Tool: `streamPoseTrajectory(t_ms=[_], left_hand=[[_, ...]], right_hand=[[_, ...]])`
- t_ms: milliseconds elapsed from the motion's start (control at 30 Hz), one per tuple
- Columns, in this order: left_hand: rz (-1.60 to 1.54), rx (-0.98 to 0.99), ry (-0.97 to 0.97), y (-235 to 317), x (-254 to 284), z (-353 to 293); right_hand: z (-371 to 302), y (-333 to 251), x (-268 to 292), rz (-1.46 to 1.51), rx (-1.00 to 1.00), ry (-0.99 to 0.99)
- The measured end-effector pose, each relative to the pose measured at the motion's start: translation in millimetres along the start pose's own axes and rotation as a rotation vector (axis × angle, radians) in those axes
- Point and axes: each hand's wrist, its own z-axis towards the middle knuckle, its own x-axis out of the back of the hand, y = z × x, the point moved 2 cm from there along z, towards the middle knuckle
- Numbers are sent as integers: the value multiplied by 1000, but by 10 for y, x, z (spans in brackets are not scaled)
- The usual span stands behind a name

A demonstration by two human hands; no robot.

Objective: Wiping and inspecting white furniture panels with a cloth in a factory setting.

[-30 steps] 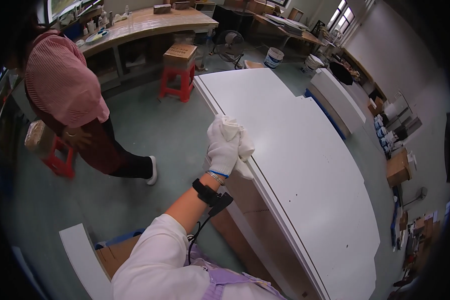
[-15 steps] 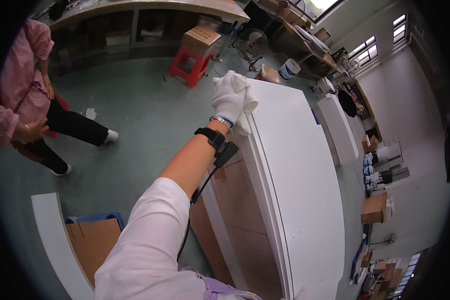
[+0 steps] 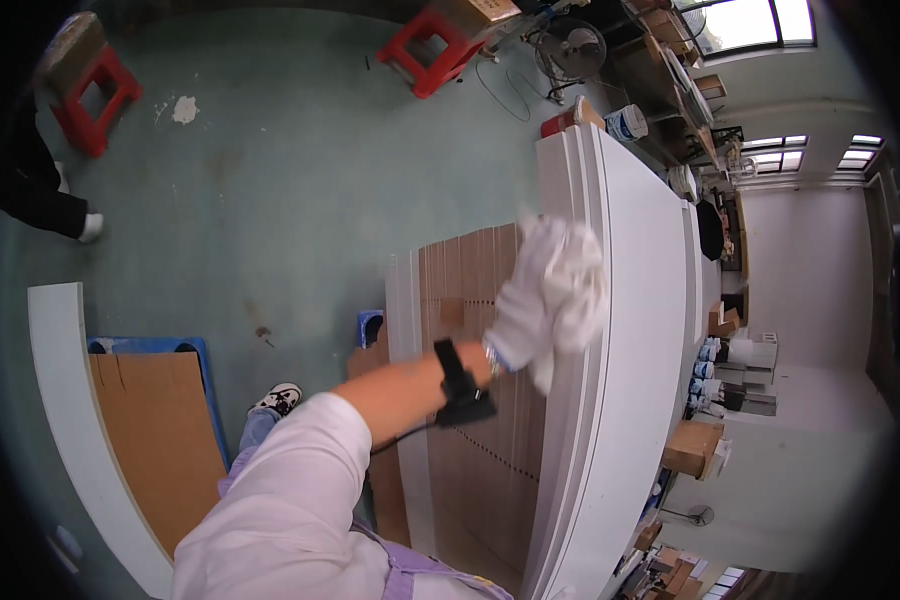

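My left hand, in a white glove, is closed on a white cloth. Both are blurred by motion. The cloth lies over the edge of a stack of white panels, beside the topmost board. Below my wrist, brown grooved panels with rows of small dark holes show next to the white edges. A black strap with a small device sits around my left forearm. My right hand cannot be made out.
A red stool bearing a carton stands at the far side, near a fan. Another red stool and a person's dark-trousered leg are at left. A brown board rests on a blue pallet beside a white panel.
The view has swung, showing more floor. My left hand has come from the panels' far corner back along their edge with the cloth. The other person is now mostly out of view.
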Motion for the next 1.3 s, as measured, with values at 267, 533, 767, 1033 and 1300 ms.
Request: streamPoseTrajectory(t_ms=[267, 533, 767, 1033, 1300], left_hand=[[-422, 46, 426, -309, 224, 775], [479, -125, -109, 476, -261, -1063], [-542, 99, 275, -209, 18, 203], [-722, 162, 25, 1004, -620, -2600], [-839, 285, -22, 1808, -962, -4334]], right_hand=[[18, 130, -27, -25, 23, -25], [14, 0, 21, -38, 40, 38], [-68, -427, 446, -204, 52, 160], [-28, -201, 138, 393, 176, 241], [-608, 872, -521, 346, 447, 236]])
